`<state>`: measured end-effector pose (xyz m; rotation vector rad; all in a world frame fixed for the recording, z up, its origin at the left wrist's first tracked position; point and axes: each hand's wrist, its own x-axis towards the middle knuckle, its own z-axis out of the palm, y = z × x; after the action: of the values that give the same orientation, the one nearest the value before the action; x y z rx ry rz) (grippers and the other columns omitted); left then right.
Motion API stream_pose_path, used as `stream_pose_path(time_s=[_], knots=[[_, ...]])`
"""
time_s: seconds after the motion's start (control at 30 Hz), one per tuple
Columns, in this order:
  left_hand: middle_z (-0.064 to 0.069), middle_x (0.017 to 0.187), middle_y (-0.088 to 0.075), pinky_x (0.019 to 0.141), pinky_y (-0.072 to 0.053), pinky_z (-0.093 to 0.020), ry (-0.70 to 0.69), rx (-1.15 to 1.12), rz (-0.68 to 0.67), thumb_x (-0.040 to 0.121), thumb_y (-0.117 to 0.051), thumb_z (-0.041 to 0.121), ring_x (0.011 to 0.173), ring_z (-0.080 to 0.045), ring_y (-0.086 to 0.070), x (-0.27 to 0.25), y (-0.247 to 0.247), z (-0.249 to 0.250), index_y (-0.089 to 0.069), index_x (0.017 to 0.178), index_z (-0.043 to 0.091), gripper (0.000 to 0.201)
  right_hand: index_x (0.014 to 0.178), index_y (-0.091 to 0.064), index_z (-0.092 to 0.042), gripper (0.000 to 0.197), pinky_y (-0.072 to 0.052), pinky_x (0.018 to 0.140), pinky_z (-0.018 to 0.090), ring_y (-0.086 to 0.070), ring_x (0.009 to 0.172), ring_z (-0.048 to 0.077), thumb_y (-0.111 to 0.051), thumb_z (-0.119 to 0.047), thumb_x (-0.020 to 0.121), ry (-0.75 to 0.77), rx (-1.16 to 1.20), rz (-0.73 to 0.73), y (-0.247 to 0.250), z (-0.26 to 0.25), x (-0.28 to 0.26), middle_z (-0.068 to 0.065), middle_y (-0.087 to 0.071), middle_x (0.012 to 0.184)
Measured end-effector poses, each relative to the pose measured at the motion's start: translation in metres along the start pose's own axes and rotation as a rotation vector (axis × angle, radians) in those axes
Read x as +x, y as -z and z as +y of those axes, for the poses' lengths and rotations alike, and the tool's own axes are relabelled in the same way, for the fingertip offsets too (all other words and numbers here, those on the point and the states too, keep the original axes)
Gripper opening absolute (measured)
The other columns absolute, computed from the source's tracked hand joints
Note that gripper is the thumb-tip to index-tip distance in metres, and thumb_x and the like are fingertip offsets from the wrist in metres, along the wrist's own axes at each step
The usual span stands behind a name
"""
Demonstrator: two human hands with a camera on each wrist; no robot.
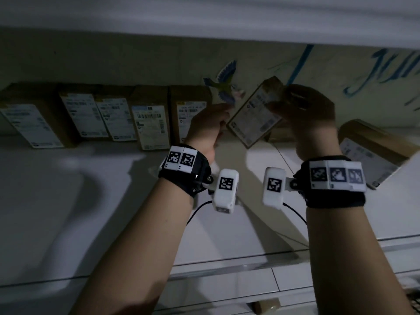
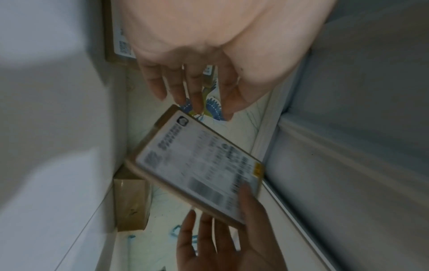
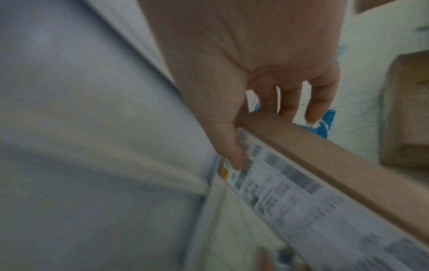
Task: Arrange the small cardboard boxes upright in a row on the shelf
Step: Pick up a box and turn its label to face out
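Several brown cardboard boxes [image 1: 150, 117] with white labels stand upright in a row at the back left of the white shelf [image 1: 68, 201]. My right hand [image 1: 295, 105] grips one more labelled box [image 1: 252, 114] by its upper end and holds it tilted in the air, just right of the row. In the right wrist view the thumb [image 3: 232, 152] presses the label and the fingers wrap behind the box [image 3: 325, 165]. My left hand [image 1: 218, 114] hovers with straight fingers [image 2: 195, 99] by the box's [image 2: 199, 165] lower left corner, gripping nothing.
A further box [image 1: 372, 153] lies tilted at the right end of the shelf, and a plain brown one [image 2: 131, 203] stands behind the held box. A bird sticker [image 1: 227, 87] and blue writing [image 1: 386, 71] mark the back wall. An upper shelf [image 1: 204, 19] hangs close overhead.
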<state>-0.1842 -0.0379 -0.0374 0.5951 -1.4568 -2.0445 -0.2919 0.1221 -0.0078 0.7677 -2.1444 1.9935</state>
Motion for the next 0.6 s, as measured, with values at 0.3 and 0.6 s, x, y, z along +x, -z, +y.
stream_pose_path(time_s=[0.3, 0.6], knots=[[-0.009, 0.113, -0.079, 0.106, -0.048, -0.054, 0.173, 0.042, -0.284, 0.093, -0.060, 0.053, 0.110, -0.034, -0.071, -0.011, -0.008, -0.008, -0.077, 0.105, 0.026, 0.034, 0.130, -0.067, -0.005, 0.042, -0.065, 0.092, 0.049, -0.080, 0.100, 0.024, -0.079, -0.019, 0.093, -0.121, 0.221, -0.091, 0.016, -0.006, -0.035, 0.010, -0.080, 0.111], [-0.013, 0.125, -0.076, 0.112, -0.046, -0.063, 0.128, 0.037, -0.435, 0.100, -0.060, 0.046, 0.118, -0.036, -0.071, -0.018, -0.007, -0.006, -0.074, 0.122, 0.017, 0.039, 0.129, -0.066, -0.014, 0.030, -0.062, 0.092, 0.059, -0.075, 0.109, 0.032, -0.051, -0.030, 0.110, -0.173, 0.216, -0.100, 0.000, -0.002, -0.041, 0.013, -0.076, 0.118]])
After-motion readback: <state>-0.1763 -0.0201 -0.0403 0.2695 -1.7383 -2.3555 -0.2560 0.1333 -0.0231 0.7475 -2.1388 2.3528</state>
